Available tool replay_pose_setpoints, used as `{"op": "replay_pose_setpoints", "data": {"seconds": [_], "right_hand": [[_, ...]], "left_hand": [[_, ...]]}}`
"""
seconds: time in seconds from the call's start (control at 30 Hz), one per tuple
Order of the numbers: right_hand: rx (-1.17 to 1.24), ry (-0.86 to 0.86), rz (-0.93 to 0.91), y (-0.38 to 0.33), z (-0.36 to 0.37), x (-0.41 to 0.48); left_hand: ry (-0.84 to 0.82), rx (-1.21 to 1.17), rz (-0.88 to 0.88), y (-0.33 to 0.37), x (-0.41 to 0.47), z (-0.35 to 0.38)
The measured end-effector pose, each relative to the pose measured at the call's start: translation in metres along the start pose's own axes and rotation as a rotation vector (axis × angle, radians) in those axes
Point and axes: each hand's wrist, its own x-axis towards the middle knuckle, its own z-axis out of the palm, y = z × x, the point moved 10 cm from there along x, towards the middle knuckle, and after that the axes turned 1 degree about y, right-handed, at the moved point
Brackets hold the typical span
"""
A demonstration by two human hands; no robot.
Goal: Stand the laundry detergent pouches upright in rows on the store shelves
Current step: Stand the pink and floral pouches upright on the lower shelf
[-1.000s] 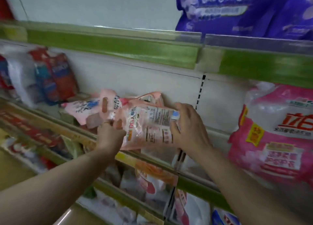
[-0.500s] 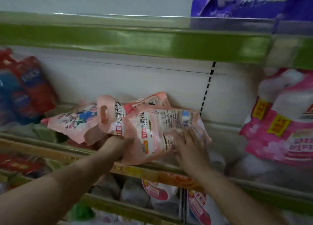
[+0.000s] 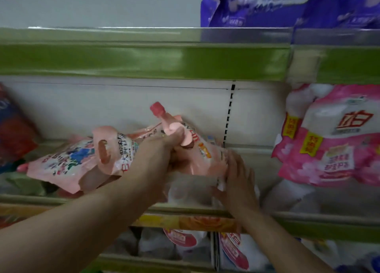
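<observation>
This is a shop, in an aisle of household goods. Tiered shelves [image 3: 318,213] run across the whole view. The upper one has a green price rail [image 3: 144,61] along its front edge and a low clear plastic guard [image 3: 246,35] above it. The pale back panel [image 3: 102,108] has a vertical column of dark slots [image 3: 228,116]. Packaged goods sit in groups of one kind:

- purple packs [image 3: 267,5] on the top tier
- pink-and-white bags [image 3: 333,141] at the right
- pink detergent pouches [image 3: 67,161] in the middle
- red-and-blue packs [image 3: 14,133] at the left
- more printed pouches [image 3: 232,250] on the tier below

A yellow and orange printed strip [image 3: 185,221] lines the middle shelf's edge.
</observation>
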Motion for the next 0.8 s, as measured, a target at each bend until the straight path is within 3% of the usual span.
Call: {"op": "replay_pose_setpoints", "data": {"seconds": [0.1,0.2,0.3,0.4,0.5,0.63,0.8], "right_hand": [[0.359,0.179,0.115,0.022,-0.022,0.012],[0.815,0.208,0.221,0.046,-0.031,0.025],[1.010,0.233,0.318,0.065,-0.045,0.042],[1.045,0.284,0.356,0.079,-0.052,0.063],[1.064,0.432,0.489,0.106,-0.053,0.073],[1.068,0.520,0.582,0.119,-0.050,0.083],[0.981,0.515,0.572,0.126,-0.048,0.094]], "left_hand": [[-0.035,0.016,0.057,0.014,0.009,0.044],[-0.131,0.003,0.108,0.023,0.019,0.088],[-0.211,-0.006,0.144,0.022,0.028,0.116],[-0.100,0.178,0.170,-0.001,0.050,0.103],[-0.056,0.460,0.078,-0.043,0.060,0.088],[-0.121,0.445,-0.033,-0.085,0.061,0.094],[-0.062,0.367,-0.096,-0.111,0.094,0.102]]}}
